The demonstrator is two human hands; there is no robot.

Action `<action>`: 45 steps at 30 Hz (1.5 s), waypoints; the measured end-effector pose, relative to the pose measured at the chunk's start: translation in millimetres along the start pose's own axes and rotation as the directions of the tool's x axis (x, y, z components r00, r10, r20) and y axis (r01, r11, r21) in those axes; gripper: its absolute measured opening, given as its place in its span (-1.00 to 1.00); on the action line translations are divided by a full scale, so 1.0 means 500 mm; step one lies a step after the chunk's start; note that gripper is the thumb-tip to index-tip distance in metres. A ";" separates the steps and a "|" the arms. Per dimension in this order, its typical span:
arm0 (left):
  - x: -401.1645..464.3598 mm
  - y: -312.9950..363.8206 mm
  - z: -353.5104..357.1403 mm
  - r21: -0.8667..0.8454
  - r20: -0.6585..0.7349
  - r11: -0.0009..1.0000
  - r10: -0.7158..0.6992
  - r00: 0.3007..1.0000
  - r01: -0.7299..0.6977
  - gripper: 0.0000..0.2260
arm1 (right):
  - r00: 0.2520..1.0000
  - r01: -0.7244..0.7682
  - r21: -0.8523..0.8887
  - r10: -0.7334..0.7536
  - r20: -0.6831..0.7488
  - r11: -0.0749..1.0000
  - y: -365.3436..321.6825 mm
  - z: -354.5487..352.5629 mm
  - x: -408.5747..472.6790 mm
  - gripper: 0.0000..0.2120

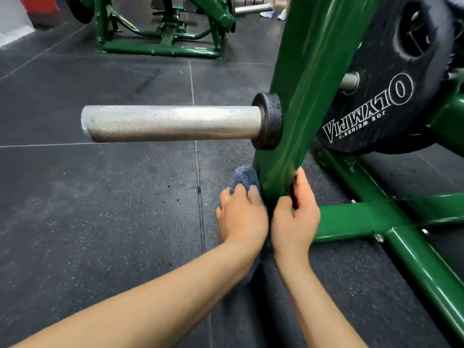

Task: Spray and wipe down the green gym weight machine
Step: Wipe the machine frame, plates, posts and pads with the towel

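Note:
The green weight machine's slanted upright post [298, 96] rises at centre right from a low green base frame [364, 217]. My left hand [241, 217] holds a blue-grey cloth [244, 178] against the left side of the post's foot. My right hand [296, 217] grips the post's lower right edge, fingers curled around it. No spray bottle is in view.
A knurled silver plate peg [173, 124] sticks out left from the post at mid height. A black Olympia weight plate [384, 96] hangs to the right. A second green machine [163, 28] stands at the back. Someone's shoes [273, 13] show at top. Black rubber floor [100, 209] spreads to the left.

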State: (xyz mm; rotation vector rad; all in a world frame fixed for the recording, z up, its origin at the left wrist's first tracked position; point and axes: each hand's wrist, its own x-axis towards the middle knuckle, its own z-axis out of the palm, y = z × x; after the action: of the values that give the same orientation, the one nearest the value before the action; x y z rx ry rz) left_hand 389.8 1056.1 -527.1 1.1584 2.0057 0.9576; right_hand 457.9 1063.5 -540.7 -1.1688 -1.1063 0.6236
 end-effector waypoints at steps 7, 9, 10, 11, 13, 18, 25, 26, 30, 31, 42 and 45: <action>0.070 -0.052 0.044 0.016 0.082 0.994 -0.105 0.991 0.104 -0.65 | 0.997 -0.021 0.035 0.018 0.080 0.999 0.013 -0.011 0.000 -0.38; 0.091 -0.087 0.062 0.030 0.141 0.992 -0.123 0.982 0.120 -0.64 | 0.993 0.008 0.007 -0.009 0.118 1.000 0.016 -0.015 0.000 -0.40; 0.099 -0.106 0.072 0.038 0.182 0.991 -0.130 0.975 0.125 -0.64 | 0.989 0.033 -0.016 -0.031 0.146 0.999 0.017 -0.017 0.000 -0.40; 0.105 -0.124 0.079 0.043 0.221 0.989 -0.147 0.964 0.141 -0.64 | 0.983 0.043 -0.035 -0.036 0.180 0.998 0.016 -0.017 0.000 -0.38; 0.108 -0.148 0.089 0.053 0.276 0.983 -0.185 0.943 0.178 -0.61 | 0.974 0.030 -0.087 -0.010 0.224 0.996 0.009 -0.018 0.004 -0.41; 0.095 -0.182 0.103 0.110 0.340 0.971 -0.238 0.910 0.213 -0.62 | 0.983 0.028 -0.231 0.015 0.182 0.972 -0.015 -0.026 0.021 -0.65; 0.096 -0.177 0.100 0.028 0.274 0.958 -0.280 0.920 0.284 -0.65 | 0.990 0.055 -0.181 -0.030 0.141 0.982 -0.013 -0.020 0.007 -0.70; 0.102 -0.175 0.099 0.001 0.251 0.962 -0.266 0.931 0.275 -0.68 | 0.990 0.057 -0.180 -0.032 0.140 0.982 -0.014 -0.021 0.006 -0.69; 0.131 -0.191 0.096 -0.096 0.214 0.961 -0.235 0.948 0.260 -0.76 | 0.988 0.069 -0.159 -0.045 0.151 0.985 -0.014 -0.022 0.003 -0.71; 0.138 -0.192 0.094 -0.052 0.218 0.969 -0.224 0.950 0.240 -0.75 | 0.987 0.075 -0.159 -0.050 0.152 0.984 -0.016 -0.022 0.003 -0.71; 0.088 -0.233 0.115 0.266 0.375 0.940 -0.305 0.875 0.213 -0.65 | 0.991 0.069 -0.160 -0.049 0.121 0.985 -0.011 -0.017 -0.003 -0.67; 0.078 -0.231 0.124 0.104 0.303 0.937 -0.349 0.886 0.334 -0.68 | 0.991 0.068 -0.161 -0.049 0.121 0.985 -0.012 -0.019 -0.003 -0.68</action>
State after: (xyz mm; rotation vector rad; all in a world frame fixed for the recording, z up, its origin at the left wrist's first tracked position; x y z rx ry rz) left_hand 371.6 1067.5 -662.3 0.8755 1.8900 0.5082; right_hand 465.0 1056.3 -535.5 -1.2483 -1.3068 0.5688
